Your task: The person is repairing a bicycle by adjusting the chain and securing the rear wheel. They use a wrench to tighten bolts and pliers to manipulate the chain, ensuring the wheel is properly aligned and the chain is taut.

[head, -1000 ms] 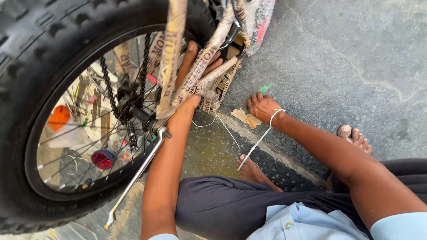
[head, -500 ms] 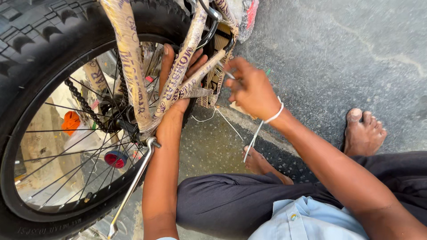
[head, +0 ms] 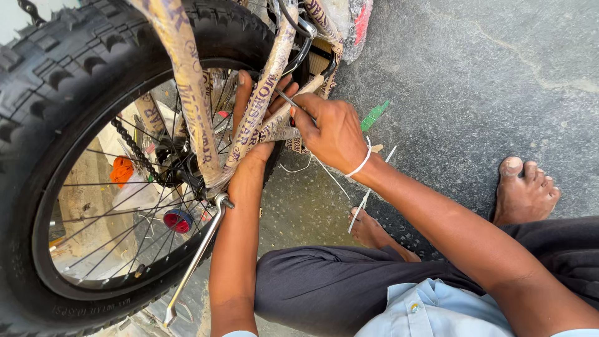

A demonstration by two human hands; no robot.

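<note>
My left hand (head: pixel 259 125) reaches behind a paper-wrapped stay of the bicycle frame (head: pixel 265 93) and closes around it, fingers showing on both sides. My right hand (head: pixel 331 131), with a white band at the wrist, pinches a thin metal tool (head: pixel 287 100) whose tip rests at the frame beside my left fingers. The big knobbly rear tyre (head: pixel 56 81) fills the left side, with the chain (head: pixel 134 146) and spokes inside it. What the tool's tip touches is hidden.
A silver kickstand (head: pixel 193 262) slants down from the axle. On the grey concrete floor lie a green scrap (head: pixel 374 115) and a thin white strip (head: pixel 368 193). My bare feet (head: pixel 524 187) rest on the floor, and my dark trouser knee (head: pixel 324 293) is below.
My right hand has lifted off the floor and come up to the frame beside my left hand, now holding the thin tool. My left hand stays on the stay.
</note>
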